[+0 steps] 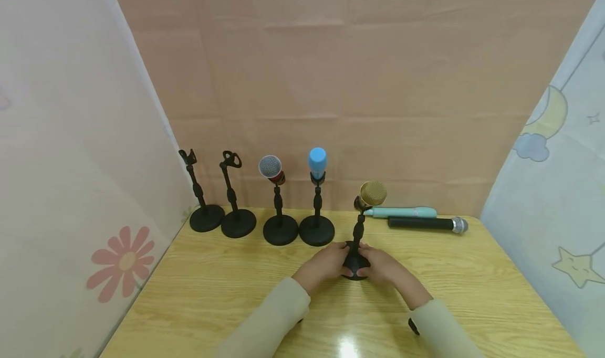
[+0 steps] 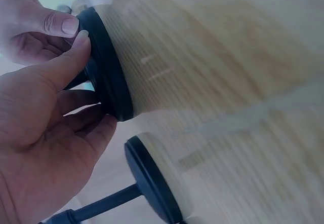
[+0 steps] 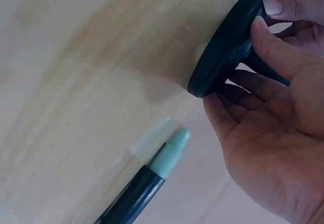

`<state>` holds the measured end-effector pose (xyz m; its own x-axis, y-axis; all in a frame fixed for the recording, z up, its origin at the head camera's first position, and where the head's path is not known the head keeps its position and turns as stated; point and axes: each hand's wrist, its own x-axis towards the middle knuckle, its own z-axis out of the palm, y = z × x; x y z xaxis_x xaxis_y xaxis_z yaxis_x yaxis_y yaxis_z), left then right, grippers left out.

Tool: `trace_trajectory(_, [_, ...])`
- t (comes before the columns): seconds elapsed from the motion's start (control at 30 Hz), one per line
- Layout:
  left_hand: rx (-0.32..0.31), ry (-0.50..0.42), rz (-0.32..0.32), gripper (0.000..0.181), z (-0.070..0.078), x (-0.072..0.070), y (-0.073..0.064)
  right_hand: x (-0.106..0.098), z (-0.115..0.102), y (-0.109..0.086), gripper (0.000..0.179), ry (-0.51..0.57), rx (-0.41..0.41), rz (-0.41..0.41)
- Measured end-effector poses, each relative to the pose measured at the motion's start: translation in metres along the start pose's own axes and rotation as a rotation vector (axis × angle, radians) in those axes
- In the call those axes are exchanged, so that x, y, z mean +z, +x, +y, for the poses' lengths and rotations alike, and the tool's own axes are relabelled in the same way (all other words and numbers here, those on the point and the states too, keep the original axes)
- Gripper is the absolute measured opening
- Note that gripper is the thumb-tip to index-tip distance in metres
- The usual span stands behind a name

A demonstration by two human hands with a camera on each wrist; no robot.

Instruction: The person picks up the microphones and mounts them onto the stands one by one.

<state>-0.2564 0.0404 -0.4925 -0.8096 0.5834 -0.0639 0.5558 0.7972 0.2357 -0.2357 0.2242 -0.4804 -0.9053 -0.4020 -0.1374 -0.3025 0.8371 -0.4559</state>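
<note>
A black microphone stand [image 1: 358, 230] bears a gold-headed microphone [image 1: 373, 193] in its clip, tilted toward me. My left hand [image 1: 326, 264] grips the left side of its round base, and my right hand [image 1: 381, 265] grips the right side. In the left wrist view, the thumb and curled fingers of the left hand [image 2: 55, 107] hold the rim of the base [image 2: 110, 72]. The right wrist view shows the right hand [image 3: 283, 102] pinching the opposite rim of the base [image 3: 228, 44], thumb on top. The base appears to rest on the table.
To the left stand a stand with a blue-headed microphone [image 1: 317, 161], one with a silver-headed microphone [image 1: 271, 167], and two stands with bare clips, the nearer stand [image 1: 238, 222] and the leftmost stand [image 1: 207, 218]. Behind at right lie a mint microphone [image 1: 404, 212] and a black microphone [image 1: 420, 223].
</note>
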Motion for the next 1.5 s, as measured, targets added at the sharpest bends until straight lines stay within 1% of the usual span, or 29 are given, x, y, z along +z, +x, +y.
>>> trace_trajectory(0.1, [-0.015, -0.008, -0.008, 0.072, 0.000, -0.003, 0.008, -0.004, 0.004, 0.009, 0.064, 0.000, 0.023, -0.012])
trace_trajectory(0.23, [-0.060, -0.014, -0.037, 0.072, 0.001, -0.006, 0.016, -0.009, 0.008, 0.019, 0.064, 0.007, 0.049, -0.032])
trace_trajectory(0.43, [-0.103, -0.039, -0.050, 0.071, 0.002, -0.010, 0.026, -0.014, 0.012, 0.028, 0.063, 0.005, 0.056, -0.032])
trace_trajectory(0.57, [-0.118, -0.064, -0.052, 0.070, -0.001, -0.011, 0.034, -0.018, 0.015, 0.036, 0.061, 0.009, 0.052, -0.022])
trace_trajectory(0.7, [-0.135, -0.083, -0.061, 0.069, -0.006, -0.010, 0.043, -0.020, 0.017, 0.045, 0.060, 0.057, 0.062, -0.015])
trace_trajectory(0.77, [-0.140, -0.090, -0.070, 0.069, -0.008, -0.010, 0.046, -0.020, 0.018, 0.048, 0.061, 0.071, 0.063, -0.015])
trace_trajectory(0.8, [-0.135, -0.089, -0.074, 0.069, -0.009, -0.010, 0.047, -0.020, 0.019, 0.050, 0.061, 0.084, 0.075, -0.016])
trace_trajectory(0.87, [-0.122, -0.087, -0.078, 0.069, -0.010, -0.009, 0.049, -0.021, 0.021, 0.052, 0.061, 0.075, 0.080, -0.013])
trace_trajectory(1.0, [-0.101, -0.069, -0.068, 0.068, -0.012, -0.008, 0.053, -0.023, 0.024, 0.057, 0.063, 0.093, 0.095, -0.010])
trace_trajectory(1.1, [-0.118, -0.074, -0.066, 0.066, -0.014, -0.009, 0.055, -0.024, 0.026, 0.062, 0.065, 0.114, 0.092, -0.013])
trace_trajectory(1.2, [-0.139, -0.090, -0.072, 0.066, -0.016, -0.010, 0.056, -0.026, 0.028, 0.066, 0.066, 0.104, 0.082, -0.018])
trace_trajectory(1.37, [-0.138, -0.081, -0.084, 0.068, -0.016, -0.011, 0.063, -0.029, 0.033, 0.070, 0.066, 0.103, 0.081, -0.019])
trace_trajectory(1.5, [-0.138, -0.058, -0.080, 0.068, -0.015, -0.011, 0.066, -0.031, 0.034, 0.073, 0.065, 0.090, 0.077, -0.032])
